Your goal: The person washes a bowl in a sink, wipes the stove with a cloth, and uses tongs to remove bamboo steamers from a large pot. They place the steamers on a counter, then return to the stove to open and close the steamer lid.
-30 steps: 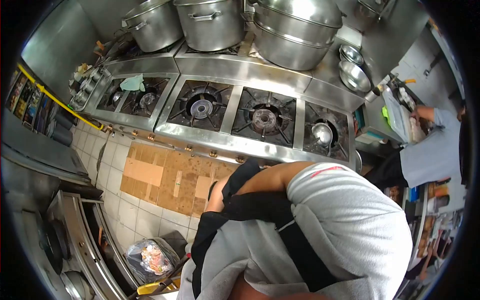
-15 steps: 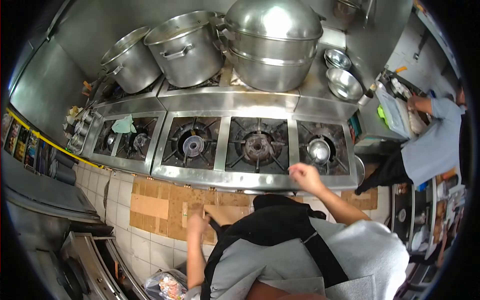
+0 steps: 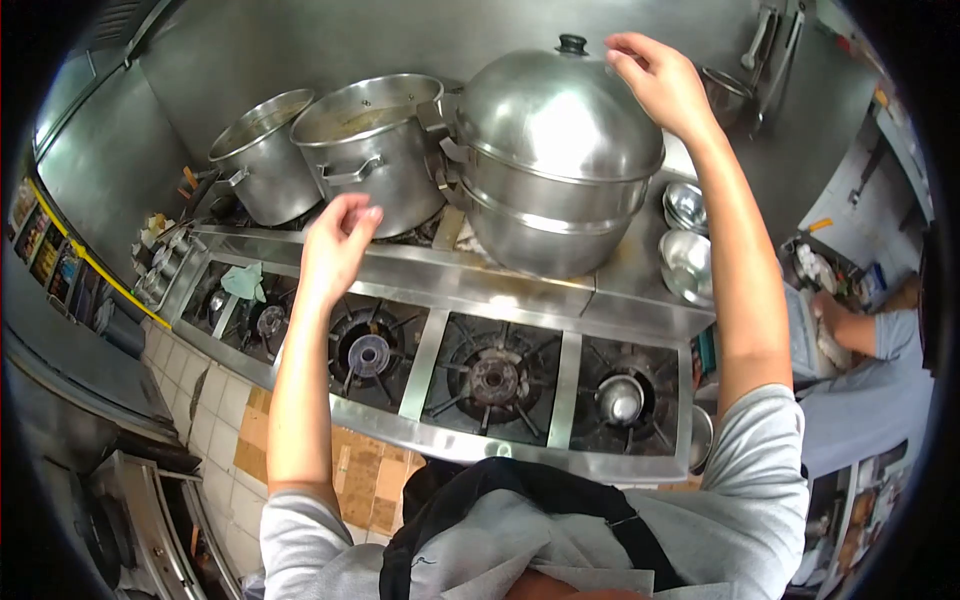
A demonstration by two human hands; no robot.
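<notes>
My right hand (image 3: 660,80) is raised beside the upper right of a domed steel lid (image 3: 530,115), fingers loosely curved and thumb apart, holding nothing. A black knob (image 3: 572,44) tops the lid, just left of my fingertips. Under the lid is a stacked steel steamer pot (image 3: 545,240) with side handles. My left hand (image 3: 338,240), empty with its fingers bent and thumb apart, is in the air in front of an open stockpot (image 3: 385,180); I see no contact with the pot.
Another stockpot (image 3: 265,165) stands at the left of the back ledge. Steel bowls (image 3: 687,265) sit right of the steamer. In front runs a row of gas burners (image 3: 493,380); a metal ladle or bowl (image 3: 620,400) lies on one. A co-worker's arm (image 3: 850,330) is at the right.
Both my hands have risen from the stove's front edge toward the back: the right to the steamer's lid, the left to the stockpot. The view has tilted up and shifted.
</notes>
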